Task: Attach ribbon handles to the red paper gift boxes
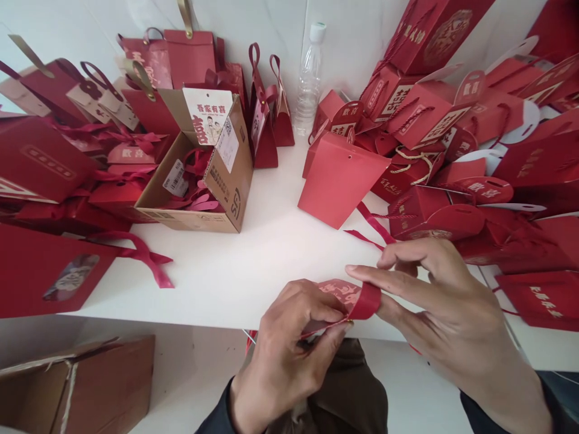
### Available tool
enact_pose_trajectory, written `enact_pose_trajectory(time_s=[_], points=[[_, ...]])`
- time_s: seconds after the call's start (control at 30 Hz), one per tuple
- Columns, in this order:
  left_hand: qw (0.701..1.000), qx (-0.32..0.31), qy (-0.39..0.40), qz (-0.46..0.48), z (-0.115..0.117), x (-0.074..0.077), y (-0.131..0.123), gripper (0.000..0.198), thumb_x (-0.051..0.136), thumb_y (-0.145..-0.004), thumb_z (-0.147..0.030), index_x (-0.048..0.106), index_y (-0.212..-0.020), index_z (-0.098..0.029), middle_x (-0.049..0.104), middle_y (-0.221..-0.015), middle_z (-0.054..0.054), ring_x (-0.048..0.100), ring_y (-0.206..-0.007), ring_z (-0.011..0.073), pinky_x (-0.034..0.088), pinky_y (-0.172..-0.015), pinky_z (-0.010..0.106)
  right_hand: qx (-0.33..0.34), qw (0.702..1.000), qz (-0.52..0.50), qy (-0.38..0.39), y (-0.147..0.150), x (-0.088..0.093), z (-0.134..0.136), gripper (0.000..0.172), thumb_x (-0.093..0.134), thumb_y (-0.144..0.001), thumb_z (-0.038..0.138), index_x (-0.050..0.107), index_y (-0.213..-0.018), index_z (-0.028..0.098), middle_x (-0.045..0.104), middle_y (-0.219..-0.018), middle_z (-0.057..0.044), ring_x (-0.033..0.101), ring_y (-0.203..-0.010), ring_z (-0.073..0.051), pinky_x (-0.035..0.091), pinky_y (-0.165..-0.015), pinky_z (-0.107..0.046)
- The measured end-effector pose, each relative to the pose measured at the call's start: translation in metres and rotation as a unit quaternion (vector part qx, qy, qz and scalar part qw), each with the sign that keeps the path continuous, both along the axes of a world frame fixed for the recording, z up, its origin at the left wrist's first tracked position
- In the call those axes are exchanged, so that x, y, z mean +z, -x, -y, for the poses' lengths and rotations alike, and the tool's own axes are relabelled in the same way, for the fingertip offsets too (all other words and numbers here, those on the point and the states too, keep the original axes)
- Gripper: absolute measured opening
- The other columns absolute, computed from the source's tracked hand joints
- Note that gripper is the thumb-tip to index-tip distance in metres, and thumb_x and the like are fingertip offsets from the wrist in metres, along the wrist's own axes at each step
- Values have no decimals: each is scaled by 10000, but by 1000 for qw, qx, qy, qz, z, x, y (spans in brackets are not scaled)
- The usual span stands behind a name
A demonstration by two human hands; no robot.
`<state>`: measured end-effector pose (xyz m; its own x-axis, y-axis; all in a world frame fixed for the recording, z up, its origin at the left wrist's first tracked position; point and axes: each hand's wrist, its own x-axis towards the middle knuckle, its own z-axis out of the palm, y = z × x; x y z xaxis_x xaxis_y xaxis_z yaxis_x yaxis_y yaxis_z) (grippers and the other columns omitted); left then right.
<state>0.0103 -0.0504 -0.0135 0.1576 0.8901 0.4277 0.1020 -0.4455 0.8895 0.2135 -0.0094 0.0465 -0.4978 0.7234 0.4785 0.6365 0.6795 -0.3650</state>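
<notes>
My left hand is closed in a pinch on a small red paper tag with pale printed characters, at the near edge of the white table. My right hand pinches a red ribbon that loops around the tag's right end. The ribbon trails up from my right hand to the right of a plain red gift box standing in the middle of the table.
An open cardboard carton holding red ribbons sits at left. Red gift bags and boxes pile up at left and right. A clear plastic bottle stands at the back. A brown carton lies below the table edge.
</notes>
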Motion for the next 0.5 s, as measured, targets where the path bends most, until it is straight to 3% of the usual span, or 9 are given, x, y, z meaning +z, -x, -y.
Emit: enact_pose_trajectory(time_s=[0.23,0.5], points=[[1000,-2,-13,18,-1,-2,-1,218,724,-880,-34,629,-998,-191,749,-979,27,700,-944,151,585,-878,326,17,994,-73,83,2,-2,9,313,577,-1014,106,660,-1261,280,752,-1090,-3,713,-944,-161,621,-865,-278],[999,14,-14,30,0,-2,-3,163,734,-895,-82,636,-957,-196,756,-933,36,711,-913,164,600,-896,355,32,974,-121,186,5,-4,11,323,616,-987,124,699,-1225,326,783,-1066,27,759,-895,-167,661,-741,-256]])
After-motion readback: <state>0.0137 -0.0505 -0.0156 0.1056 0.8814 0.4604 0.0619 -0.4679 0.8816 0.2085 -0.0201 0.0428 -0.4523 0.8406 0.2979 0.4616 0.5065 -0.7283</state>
